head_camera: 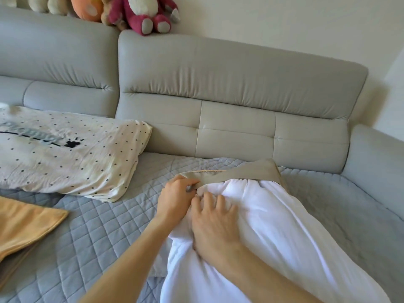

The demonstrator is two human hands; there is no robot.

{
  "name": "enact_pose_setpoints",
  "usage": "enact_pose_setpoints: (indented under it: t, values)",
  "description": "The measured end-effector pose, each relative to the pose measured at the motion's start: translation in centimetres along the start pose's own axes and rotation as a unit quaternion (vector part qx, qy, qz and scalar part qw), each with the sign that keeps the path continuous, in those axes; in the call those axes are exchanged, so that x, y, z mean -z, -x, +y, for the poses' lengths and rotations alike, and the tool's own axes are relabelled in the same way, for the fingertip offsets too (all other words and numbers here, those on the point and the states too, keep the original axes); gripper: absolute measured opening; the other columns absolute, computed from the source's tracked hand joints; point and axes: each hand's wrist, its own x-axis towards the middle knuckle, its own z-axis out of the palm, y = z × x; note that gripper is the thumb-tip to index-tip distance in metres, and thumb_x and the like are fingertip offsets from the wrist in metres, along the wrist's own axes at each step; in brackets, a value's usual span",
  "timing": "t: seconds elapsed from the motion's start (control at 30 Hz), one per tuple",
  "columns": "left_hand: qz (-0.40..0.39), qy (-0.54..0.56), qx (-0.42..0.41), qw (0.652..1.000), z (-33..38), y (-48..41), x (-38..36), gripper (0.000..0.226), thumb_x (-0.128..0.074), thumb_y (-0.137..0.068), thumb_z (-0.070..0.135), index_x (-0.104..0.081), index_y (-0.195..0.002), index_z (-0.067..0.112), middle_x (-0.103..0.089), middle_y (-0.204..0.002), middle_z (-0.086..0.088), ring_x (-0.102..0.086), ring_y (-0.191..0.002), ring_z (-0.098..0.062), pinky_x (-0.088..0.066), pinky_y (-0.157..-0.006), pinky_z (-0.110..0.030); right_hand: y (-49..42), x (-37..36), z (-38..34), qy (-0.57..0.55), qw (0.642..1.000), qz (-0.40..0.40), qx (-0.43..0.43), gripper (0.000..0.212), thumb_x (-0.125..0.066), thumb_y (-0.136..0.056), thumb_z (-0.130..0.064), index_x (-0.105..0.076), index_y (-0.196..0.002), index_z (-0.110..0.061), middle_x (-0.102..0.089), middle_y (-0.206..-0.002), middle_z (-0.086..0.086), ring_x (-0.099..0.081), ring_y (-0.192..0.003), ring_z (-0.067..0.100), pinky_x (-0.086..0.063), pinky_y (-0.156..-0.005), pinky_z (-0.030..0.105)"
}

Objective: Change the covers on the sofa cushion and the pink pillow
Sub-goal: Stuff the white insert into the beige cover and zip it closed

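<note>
The white cushion insert (273, 226) lies on the quilted grey sofa seat (91, 226) with its long axis running from the near right, close to the person, away toward the backrest (229, 88). Only its far end sits inside the beige cover (258, 172); most of the white body is bare. The open mouth of that cover runs crosswise to the insert, from the left hand across to the far right corner, so the cover lies beyond both hands, and it either slides toward the person along the insert or comes off toward the backrest. Which of the two is in hand, the view does not settle. The left hand (177, 197) pinches the left end of the cover's edge between thumb and curled fingers, right at the seam where beige meets white. The right hand (213, 224) lies just beside it on the insert, fingers spread and bent, pressing into the white fabric; a true grip on a fold cannot be told. The left hand is the nearer to the cover's mouth. The dotted pillow (65, 154) rests well apart on the left, and an orange cloth (24, 226) lies at the near left.
</note>
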Motion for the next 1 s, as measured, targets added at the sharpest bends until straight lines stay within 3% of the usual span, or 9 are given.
enact_pose_setpoints:
  t: [0.07, 0.23, 0.47, 0.57, 0.63, 0.67, 0.8, 0.9, 1.0]
  values:
    - [-0.004, -0.046, -0.004, 0.999, -0.7, 0.1, 0.7, 0.022, -0.062, -0.089, 0.034, -0.070, -0.107, 0.042, -0.059, -0.105, 0.014, -0.062, -0.093, -0.021, -0.052, -0.075, -0.034, -1.3, -0.6, 2.3, 0.019, 0.997, 0.079, 0.016, 0.034, -0.070, -0.060, -0.016, -0.061, -0.092, -0.023, -0.054, -0.084, 0.006, -0.055, -0.070, 0.030, -0.039, -0.053, 0.038]
    - [0.005, -0.166, 0.008, 0.986, -0.6, 0.8, 1.2, 0.035, -0.055, -0.089, 0.047, -0.052, -0.121, 0.033, -0.049, -0.120, 0.008, -0.063, -0.093, -0.032, -0.048, -0.068, -0.035, -4.3, -1.0, 10.4, 0.059, 0.988, 0.132, -0.059, 0.022, -0.069, -0.075, -0.027, -0.062, -0.095, -0.034, -0.054, -0.085, 0.002, -0.054, -0.075, 0.030, -0.044, -0.054, 0.039]
    - [0.000, 0.049, 0.056, 0.997, 1.9, 0.4, -1.1, 0.016, -0.052, -0.087, 0.026, -0.065, -0.085, 0.017, -0.069, -0.083, 0.001, -0.062, -0.079, -0.025, -0.053, -0.070, -0.040, -3.9, -1.5, 7.6, -0.026, 0.990, 0.096, -0.100, 0.039, -0.076, -0.071, -0.029, -0.059, -0.105, -0.024, -0.057, -0.092, 0.003, -0.057, -0.083, 0.031, -0.031, -0.053, 0.036]
    - [0.006, 0.049, 0.063, 0.997, 1.8, 0.3, -1.0, 0.010, -0.054, -0.086, 0.028, -0.059, -0.086, 0.020, -0.062, -0.090, 0.007, -0.059, -0.081, -0.021, -0.050, -0.069, -0.036, -4.0, -1.0, 7.0, -0.220, 0.970, -0.041, -0.095, 0.067, -0.062, -0.067, -0.052, -0.042, -0.127, -0.030, -0.055, -0.121, -0.005, -0.056, -0.112, 0.026, -0.048, -0.074, 0.044]
    - [-0.013, 0.020, 0.031, 0.999, 1.7, 0.0, -0.8, 0.014, -0.053, -0.081, 0.036, -0.055, -0.090, 0.025, -0.058, -0.094, 0.010, -0.056, -0.083, -0.018, -0.041, -0.064, -0.032, -3.9, 1.2, 7.1, -0.457, 0.874, -0.127, -0.110, 0.096, -0.061, -0.059, -0.067, -0.028, -0.143, -0.037, -0.042, -0.140, -0.019, -0.043, -0.132, 0.015, -0.039, -0.105, 0.047]
    - [-0.022, 0.014, 0.017, 1.000, 1.9, -0.2, -0.8, 0.021, -0.051, -0.078, 0.041, -0.055, -0.093, 0.028, -0.058, -0.094, 0.011, -0.055, -0.085, -0.016, -0.038, -0.063, -0.030, -3.7, 2.2, 7.0, -0.481, 0.862, -0.113, -0.110, 0.102, -0.060, -0.060, -0.073, -0.023, -0.147, -0.038, -0.034, -0.144, -0.023, -0.035, -0.137, 0.011, -0.030, -0.113, 0.046]
    - [-0.036, 0.052, -0.010, 0.998, 2.5, -0.9, -0.2, 0.012, -0.059, -0.080, 0.034, -0.049, -0.077, 0.027, -0.057, -0.073, 0.012, -0.053, -0.073, -0.015, -0.032, -0.052, -0.017, -2.5, 2.5, 5.0, -0.201, 0.979, 0.029, -0.032, 0.068, -0.043, -0.087, -0.066, -0.031, -0.145, -0.031, -0.031, -0.154, -0.015, -0.027, -0.144, 0.014, -0.026, -0.110, 0.053]
    - [-0.020, 0.154, 0.029, 0.987, 1.3, -1.0, 0.6, 0.003, -0.065, -0.089, 0.026, -0.067, -0.088, 0.023, -0.069, -0.081, 0.007, -0.062, -0.078, -0.013, -0.040, -0.061, -0.009, -2.1, -0.9, 5.3, -0.129, 0.987, 0.095, 0.013, 0.062, -0.046, -0.081, -0.063, -0.058, -0.129, -0.026, -0.061, -0.132, -0.009, -0.059, -0.116, 0.017, -0.040, -0.088, 0.040]
    - [-0.018, 0.145, 0.006, 0.989, 1.1, -0.9, 0.5, 0.012, -0.060, -0.094, 0.025, -0.068, -0.088, 0.018, -0.070, -0.081, 0.003, -0.061, -0.078, -0.015, -0.042, -0.068, -0.016, -3.4, -3.1, 6.2, -0.100, 0.988, 0.114, 0.011, 0.054, -0.048, -0.081, -0.057, -0.064, -0.121, -0.023, -0.068, -0.117, -0.008, -0.063, -0.101, 0.017, -0.042, -0.082, 0.034]
